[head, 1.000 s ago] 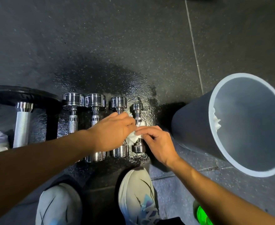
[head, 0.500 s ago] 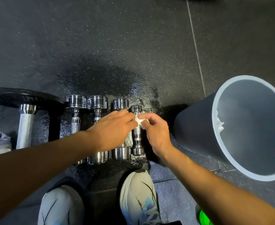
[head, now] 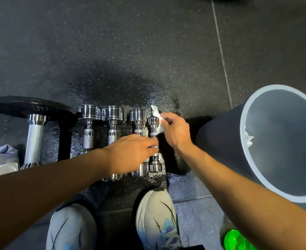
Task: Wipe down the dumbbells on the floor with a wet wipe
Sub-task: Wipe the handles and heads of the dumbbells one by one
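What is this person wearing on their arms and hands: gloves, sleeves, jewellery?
Nothing shows: the left hand and right hand are ungloved, no rings visible; the left forearm and right forearm are bare to the frame edge, without sleeve, watch or wristband.

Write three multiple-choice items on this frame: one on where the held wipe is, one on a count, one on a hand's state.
1. The wipe in the right hand is against:
A. the big black plate
B. the far end of the rightmost dumbbell
C. a shoe

2. How many small chrome dumbbells lie in the row?
A. two
B. four
C. six

3. The right hand is:
A. flat and empty
B. gripping the bin
C. pinching the wipe

Answers:
1 B: the white wipe sits at that dumbbell's far head.
2 B: four chrome ones lie side by side.
3 C: its fingers close on the wipe.
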Motion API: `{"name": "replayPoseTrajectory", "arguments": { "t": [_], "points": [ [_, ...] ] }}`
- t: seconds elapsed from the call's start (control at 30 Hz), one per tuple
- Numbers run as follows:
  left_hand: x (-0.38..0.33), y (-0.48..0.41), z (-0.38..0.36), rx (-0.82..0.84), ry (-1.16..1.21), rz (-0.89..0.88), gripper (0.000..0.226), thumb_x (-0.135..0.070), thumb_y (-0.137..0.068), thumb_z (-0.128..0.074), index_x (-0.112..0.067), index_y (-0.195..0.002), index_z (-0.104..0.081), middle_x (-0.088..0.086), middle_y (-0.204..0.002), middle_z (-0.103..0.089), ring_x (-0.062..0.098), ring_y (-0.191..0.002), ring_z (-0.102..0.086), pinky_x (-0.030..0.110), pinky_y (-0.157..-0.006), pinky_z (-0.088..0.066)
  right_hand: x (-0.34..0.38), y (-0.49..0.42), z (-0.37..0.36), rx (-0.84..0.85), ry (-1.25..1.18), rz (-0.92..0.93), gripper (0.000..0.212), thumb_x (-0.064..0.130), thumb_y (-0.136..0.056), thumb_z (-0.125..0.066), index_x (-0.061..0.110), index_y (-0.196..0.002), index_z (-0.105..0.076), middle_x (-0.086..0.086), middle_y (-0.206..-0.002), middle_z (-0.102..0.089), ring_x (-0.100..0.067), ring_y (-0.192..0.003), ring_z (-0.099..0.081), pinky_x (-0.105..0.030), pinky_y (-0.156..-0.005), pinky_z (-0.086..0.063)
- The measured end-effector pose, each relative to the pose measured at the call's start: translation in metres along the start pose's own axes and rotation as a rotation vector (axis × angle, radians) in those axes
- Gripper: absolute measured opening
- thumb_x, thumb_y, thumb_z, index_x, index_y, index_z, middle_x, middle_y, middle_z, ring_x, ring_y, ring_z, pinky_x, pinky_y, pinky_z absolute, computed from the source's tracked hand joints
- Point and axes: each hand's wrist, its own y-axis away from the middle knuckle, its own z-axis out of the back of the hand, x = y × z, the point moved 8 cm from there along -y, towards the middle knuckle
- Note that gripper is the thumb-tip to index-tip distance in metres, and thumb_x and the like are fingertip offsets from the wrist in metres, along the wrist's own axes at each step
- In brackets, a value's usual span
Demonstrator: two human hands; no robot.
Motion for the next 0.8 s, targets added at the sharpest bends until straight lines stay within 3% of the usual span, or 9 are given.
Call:
{"name": "replayPoseTrajectory", "arguments": {
  "t": [0.13,0.27,0.4,0.47,0.57,0.67,0.8],
  "points": [
    [-0.002,0.000,0.000,0.022,-0.040,-0.003,0.058,-0.004,-0.093,-0.047,-0.019,-0.149,-0.042,-0.002,-0.152,-0.039,0.018,-0.135,-0.044,0.036,-0.109,-0.035,0.001,-0.003,0.000,0.045,0.053,0.018,0.022,0.013,-0.099,-0.058,0.026,-0.099,-0.075,0.007,-0.085,-0.075,-0.011,-0.079,-0.066,-0.004,-0.065,-0.042],
    [-0.005,-0.001,-0.002,0.093,-0.048,-0.008,0.065,-0.004,-0.096,-0.042,-0.021,-0.158,-0.028,-0.002,-0.165,-0.022,0.016,-0.150,-0.023,0.034,-0.117,-0.021,-0.001,0.001,0.006,0.017,0.006,-0.003,0.023,0.013,-0.099,-0.058,0.028,-0.102,-0.075,0.010,-0.081,-0.076,-0.004,-0.083,-0.068,-0.001,-0.068,-0.041],
    [-0.011,-0.006,0.000,0.128,-0.070,-0.034,0.066,0.000,-0.096,-0.042,-0.020,-0.158,-0.027,-0.001,-0.166,-0.021,0.016,-0.152,-0.022,0.039,-0.117,-0.022,-0.004,0.001,0.013,-0.005,-0.012,-0.032,0.022,0.015,-0.100,-0.058,0.028,-0.107,-0.074,0.013,-0.073,-0.075,0.007,-0.079,-0.065,-0.001,-0.069,-0.040],
    [-0.012,-0.011,-0.005,0.191,-0.114,-0.017,0.065,-0.002,-0.099,-0.040,-0.020,-0.159,-0.021,-0.002,-0.168,-0.014,0.015,-0.154,-0.014,0.041,-0.122,-0.014,-0.003,0.001,0.016,-0.014,-0.015,-0.019,0.022,0.013,-0.101,-0.058,0.028,-0.105,-0.073,0.013,-0.068,-0.073,0.009,-0.073,-0.063,0.000,-0.067,-0.040],
    [-0.018,-0.022,-0.009,0.283,-0.163,-0.017,0.064,-0.009,-0.103,-0.039,-0.020,-0.161,-0.013,-0.001,-0.169,-0.005,0.016,-0.155,-0.005,0.045,-0.124,-0.002,-0.002,0.000,0.021,-0.046,0.021,-0.001,0.022,0.011,-0.100,-0.058,0.026,-0.100,-0.073,0.011,-0.082,-0.074,0.001,-0.073,-0.063,-0.005,-0.067,-0.046],
    [-0.023,-0.030,-0.007,0.323,-0.186,-0.037,0.063,-0.011,-0.102,-0.040,-0.017,-0.160,-0.016,0.002,-0.169,-0.008,0.019,-0.155,-0.008,0.046,-0.125,-0.004,-0.008,-0.004,0.023,-0.064,0.037,-0.025,0.022,0.013,-0.100,-0.059,0.022,-0.111,-0.075,0.004,-0.095,-0.076,0.001,-0.080,-0.065,-0.002,-0.066,-0.042],
    [-0.026,-0.037,-0.004,0.319,-0.221,-0.082,0.062,-0.011,-0.102,-0.041,-0.015,-0.159,-0.019,0.005,-0.167,-0.014,0.021,-0.153,-0.014,0.046,-0.126,-0.007,-0.010,-0.006,0.027,-0.089,0.066,-0.029,0.022,0.014,-0.099,-0.060,0.024,-0.111,-0.076,0.004,-0.099,-0.075,0.001,-0.082,-0.065,0.002,-0.065,-0.039]
  ]
}}
